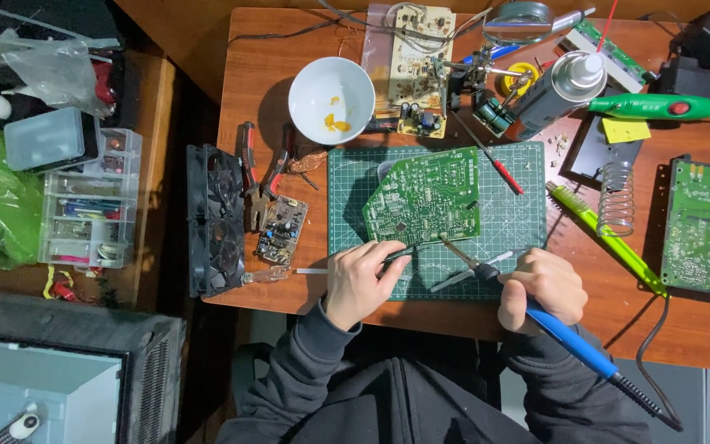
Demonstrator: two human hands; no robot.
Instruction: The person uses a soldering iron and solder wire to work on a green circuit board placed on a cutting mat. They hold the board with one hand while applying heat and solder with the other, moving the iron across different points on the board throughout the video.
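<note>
Two bare hands work over a green circuit board lying on a green cutting mat at the tabletop's centre — the left hand, at seven o'clock from the board, fingers curled closed on a thin dark tool, the right hand, at four o'clock, fisted around a blue-handled soldering iron whose tip meets the board's lower edge.

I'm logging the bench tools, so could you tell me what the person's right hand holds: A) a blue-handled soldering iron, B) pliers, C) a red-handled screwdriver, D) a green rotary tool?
A: the right hand grips the blue-handled soldering iron, tip at the green circuit board.
</note>
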